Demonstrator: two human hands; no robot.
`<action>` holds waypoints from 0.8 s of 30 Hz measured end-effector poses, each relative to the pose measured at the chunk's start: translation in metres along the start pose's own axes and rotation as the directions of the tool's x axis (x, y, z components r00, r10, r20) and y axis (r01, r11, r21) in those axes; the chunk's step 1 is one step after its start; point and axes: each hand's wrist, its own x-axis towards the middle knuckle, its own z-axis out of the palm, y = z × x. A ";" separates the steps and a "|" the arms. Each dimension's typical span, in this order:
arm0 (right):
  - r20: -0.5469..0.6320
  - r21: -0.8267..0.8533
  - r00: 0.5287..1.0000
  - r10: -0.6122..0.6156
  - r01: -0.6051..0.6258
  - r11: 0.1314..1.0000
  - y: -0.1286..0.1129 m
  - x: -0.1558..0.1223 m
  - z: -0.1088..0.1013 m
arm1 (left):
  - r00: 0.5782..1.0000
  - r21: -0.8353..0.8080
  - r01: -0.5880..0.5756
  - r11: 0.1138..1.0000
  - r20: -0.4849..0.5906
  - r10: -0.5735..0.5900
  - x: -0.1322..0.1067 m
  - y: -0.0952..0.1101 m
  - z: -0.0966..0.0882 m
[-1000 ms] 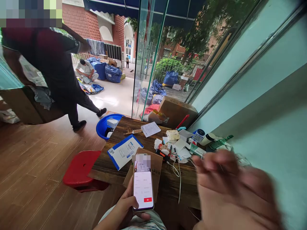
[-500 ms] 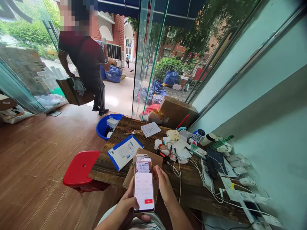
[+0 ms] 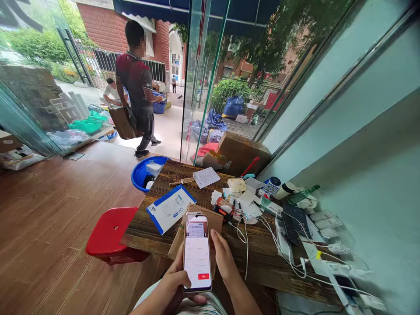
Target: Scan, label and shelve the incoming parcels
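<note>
My left hand (image 3: 177, 278) is wrapped round a smartphone (image 3: 197, 258), its thumb on the lower left of the glass. The lit screen shows a barcode label in a camera strip at the top and a red button near the bottom. Behind the phone is a brown cardboard box (image 3: 214, 218), partly hidden, at the table's near edge. Beside the right side of the box is my right hand (image 3: 225, 256), fingers stretched out and holding nothing; whether it touches the box I cannot tell. A blue-and-white envelope (image 3: 171, 209) lies just left of the box.
The wooden table (image 3: 262, 258) bears a paper sheet (image 3: 206, 177), a brush (image 3: 182, 181), a tape dispenser (image 3: 225, 209) and white cables (image 3: 245, 236). Left of it stand a red stool (image 3: 111, 232) and a blue tub (image 3: 139, 173). A person (image 3: 136, 83) carries a carton (image 3: 124, 122) by the doorway.
The person with the carton has walked farther out through the doorway and to the right. A crouching person outside has come into view. My hands and the phone have hardly moved.
</note>
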 end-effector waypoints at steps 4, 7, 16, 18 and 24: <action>-0.004 -0.006 1.000 0.008 -0.008 1.000 -0.001 0.000 0.000 | 1.000 0.005 0.001 1.000 -0.017 -0.001 -0.001 0.001 0.004; 0.001 -0.005 1.000 0.014 -0.014 1.000 -0.002 0.000 0.001 | 1.000 0.000 -0.012 1.000 -0.017 0.012 0.000 0.000 0.001; 0.095 0.085 0.992 0.085 -0.093 0.992 0.016 -0.002 -0.002 | 0.997 -0.100 -0.001 0.995 0.078 0.008 0.010 -0.010 -0.017; 0.111 0.085 0.991 0.072 -0.082 0.993 0.031 -0.005 -0.006 | 0.995 -0.131 -0.011 0.991 0.100 0.024 0.013 -0.014 -0.021; 0.037 0.098 0.995 0.097 -0.100 0.990 0.057 -0.024 -0.014 | 0.990 -0.146 -0.006 0.989 0.140 0.027 0.023 -0.025 -0.022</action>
